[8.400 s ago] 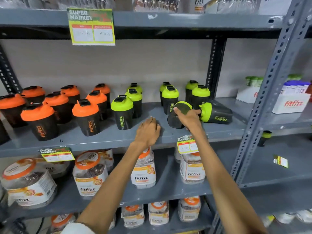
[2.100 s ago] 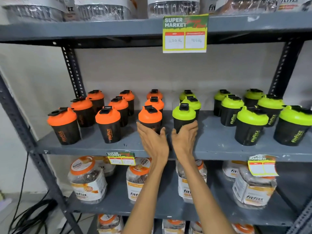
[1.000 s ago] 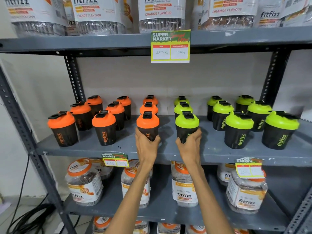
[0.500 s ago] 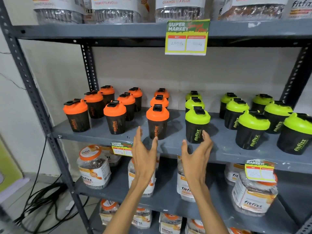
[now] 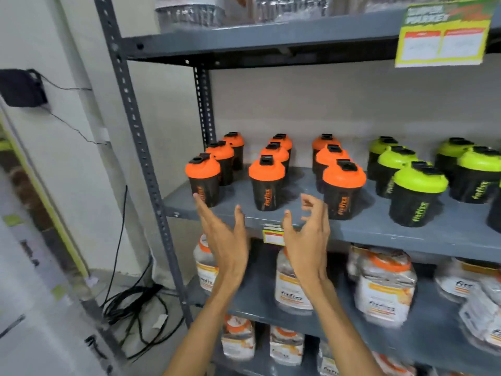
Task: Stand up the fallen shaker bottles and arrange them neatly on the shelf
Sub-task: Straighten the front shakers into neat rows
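Black shaker bottles stand upright in rows on the grey shelf (image 5: 298,223). Several have orange lids, with the front ones at the left (image 5: 203,180), the middle (image 5: 267,183) and the right (image 5: 343,188). Several green-lidded shakers (image 5: 418,194) stand further right. No bottle lies on its side in view. My left hand (image 5: 225,240) is open, fingers spread, in front of the shelf edge below the two left orange shakers. My right hand (image 5: 307,240) is open with curled fingers, just in front of the middle and right front orange shakers. Neither hand touches a bottle.
Clear jars (image 5: 294,283) with orange lids fill the shelves below. A price tag (image 5: 273,234) hangs on the shelf edge between my hands, a larger one (image 5: 442,33) on the shelf above. A perforated upright (image 5: 141,147) stands left. Black cables (image 5: 130,308) lie on the floor.
My view has swung left, so the shelf's left post and the wall now show. Both hands stay open in front of the shelf, now level with the orange shakers.
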The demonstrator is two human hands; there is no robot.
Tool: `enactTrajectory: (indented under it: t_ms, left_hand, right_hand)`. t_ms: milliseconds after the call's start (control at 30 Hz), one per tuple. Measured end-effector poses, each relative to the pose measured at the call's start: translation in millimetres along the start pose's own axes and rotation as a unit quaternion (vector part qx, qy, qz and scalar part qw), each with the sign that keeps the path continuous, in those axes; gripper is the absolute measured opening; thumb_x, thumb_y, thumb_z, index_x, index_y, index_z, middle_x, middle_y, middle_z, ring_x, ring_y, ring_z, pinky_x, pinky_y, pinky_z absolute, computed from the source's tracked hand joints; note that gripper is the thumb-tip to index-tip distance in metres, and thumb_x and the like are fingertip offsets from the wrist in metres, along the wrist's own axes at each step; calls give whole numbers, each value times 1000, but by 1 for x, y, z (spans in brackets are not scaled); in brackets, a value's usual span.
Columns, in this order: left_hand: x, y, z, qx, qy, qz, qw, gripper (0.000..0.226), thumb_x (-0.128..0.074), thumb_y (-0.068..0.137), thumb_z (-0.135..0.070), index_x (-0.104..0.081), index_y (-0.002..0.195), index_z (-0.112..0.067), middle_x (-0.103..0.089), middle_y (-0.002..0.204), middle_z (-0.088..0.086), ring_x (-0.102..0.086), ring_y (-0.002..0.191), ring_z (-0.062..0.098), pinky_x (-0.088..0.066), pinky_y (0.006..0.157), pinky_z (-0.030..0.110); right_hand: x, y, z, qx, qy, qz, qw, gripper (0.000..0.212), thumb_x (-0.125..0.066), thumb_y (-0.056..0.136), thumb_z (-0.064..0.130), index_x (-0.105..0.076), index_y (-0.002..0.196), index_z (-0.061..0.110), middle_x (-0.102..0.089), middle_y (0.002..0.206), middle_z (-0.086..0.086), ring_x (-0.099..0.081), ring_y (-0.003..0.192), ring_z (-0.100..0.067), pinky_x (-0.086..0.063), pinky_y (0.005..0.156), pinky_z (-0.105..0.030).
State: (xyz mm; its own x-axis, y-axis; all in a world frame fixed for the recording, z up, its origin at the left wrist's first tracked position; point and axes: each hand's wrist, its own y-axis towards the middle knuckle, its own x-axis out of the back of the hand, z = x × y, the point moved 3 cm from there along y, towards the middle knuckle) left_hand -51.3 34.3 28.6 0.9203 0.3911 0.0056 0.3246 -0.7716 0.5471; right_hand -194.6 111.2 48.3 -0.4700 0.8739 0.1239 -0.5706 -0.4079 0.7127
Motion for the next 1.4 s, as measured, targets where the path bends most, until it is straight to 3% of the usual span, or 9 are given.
enactTrajectory:
  t_ms: [67,133,233,400,500,667,1400]
  left_hand:
    - [7,28,17,15,33,10,999,94,-64,93,-37,-1,160,-18,-11,169,6,-15,153,17,-10,113,12]
    - [10,54,32,36,50,37,997,96,-64,93,-36,-1,159,-7,-8,169,12,-11,154,22,-5,111,10]
    - [8,86,49,69,65,80,992,99,-67,91,-35,-4,157,2,-8,167,19,-9,156,29,-4,118,20]
    - [2,110,57,82,68,123,987,102,-75,86,-31,-9,156,4,-16,165,21,-16,154,32,-14,122,31]
    - [0,111,58,80,58,124,987,99,-77,84,-25,-15,155,4,-25,163,22,-24,151,34,-20,122,37]
    - [1,112,59,69,34,121,990,84,-76,85,-17,-27,153,-5,-42,153,15,-40,143,32,-37,117,46]
    - [7,109,54,61,45,127,989,82,-75,87,-20,-28,153,-8,-44,152,13,-44,141,32,-42,114,48]
  right_hand:
    - [-32,0,10,-22,-31,11,999,55,-69,82,16,-45,131,9,-50,128,-9,-52,120,-25,-38,95,-21]
    - [-60,3,17,-50,-77,19,996,72,-73,80,20,-36,140,5,-42,134,-15,-43,127,-32,-37,102,-30]
    - [-88,14,19,-110,-125,10,986,95,-79,75,25,-24,147,-2,-35,139,-23,-35,132,-42,-34,108,-45]
    - [-112,31,10,-181,-146,28,972,115,-86,67,26,-13,150,-5,-32,143,-27,-32,134,-45,-32,108,-46]
    - [-116,35,6,-202,-139,30,969,108,-85,68,21,-17,148,-5,-35,143,-29,-35,135,-45,-35,106,-48]
    - [-117,33,3,-196,-131,35,971,78,-79,74,15,-33,136,-2,-44,136,-25,-46,127,-42,-44,98,-45]
    - [-122,22,13,-188,-130,14,973,76,-80,74,15,-35,134,0,-44,135,-22,-46,127,-38,-45,100,-44]
